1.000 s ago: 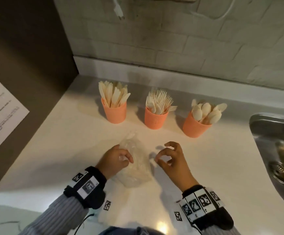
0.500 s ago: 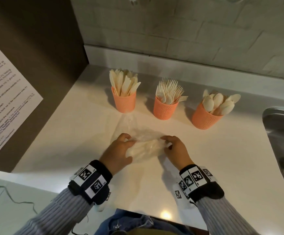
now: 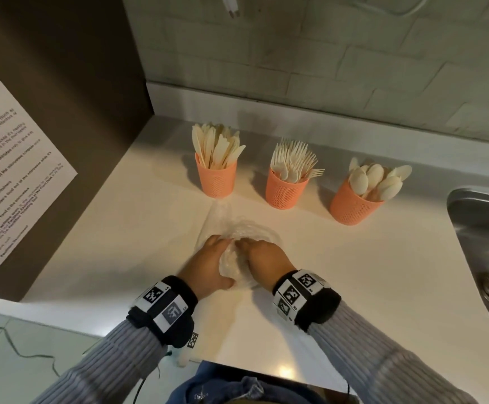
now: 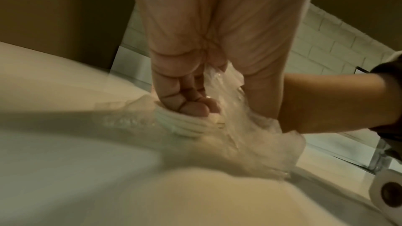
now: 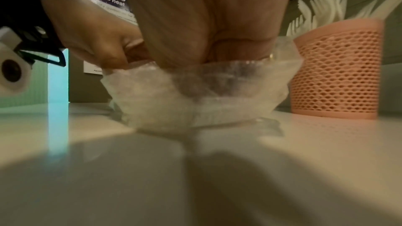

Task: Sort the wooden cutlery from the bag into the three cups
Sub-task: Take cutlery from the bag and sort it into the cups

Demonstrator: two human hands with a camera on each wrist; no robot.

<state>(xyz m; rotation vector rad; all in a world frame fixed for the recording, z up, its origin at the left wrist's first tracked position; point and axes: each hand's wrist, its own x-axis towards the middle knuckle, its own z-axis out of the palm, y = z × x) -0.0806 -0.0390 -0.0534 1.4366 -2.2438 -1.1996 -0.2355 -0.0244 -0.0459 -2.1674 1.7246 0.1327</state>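
A crumpled clear plastic bag (image 3: 237,231) lies on the white counter in front of three orange mesh cups. The left cup (image 3: 216,179) holds knives, the middle cup (image 3: 286,189) holds forks, the right cup (image 3: 354,206) holds spoons. My left hand (image 3: 208,263) grips the bag's near left part, its fingers (image 4: 191,102) curled into the plastic (image 4: 234,126). My right hand (image 3: 262,258) bunches the bag from the right, its fingertips hidden inside the film (image 5: 195,92). Both hands meet over the bag. What lies in the bag I cannot make out.
A steel sink (image 3: 488,243) sits at the right edge of the counter. A dark cabinet side with a printed notice (image 3: 10,176) walls the left. A tiled wall (image 3: 325,68) runs behind the cups. The fork cup (image 5: 335,68) stands close to the bag in the right wrist view.
My right hand came in from the right and took hold of the bag. Both hands have closed together, gathering the bag into a tighter bunch nearer me.
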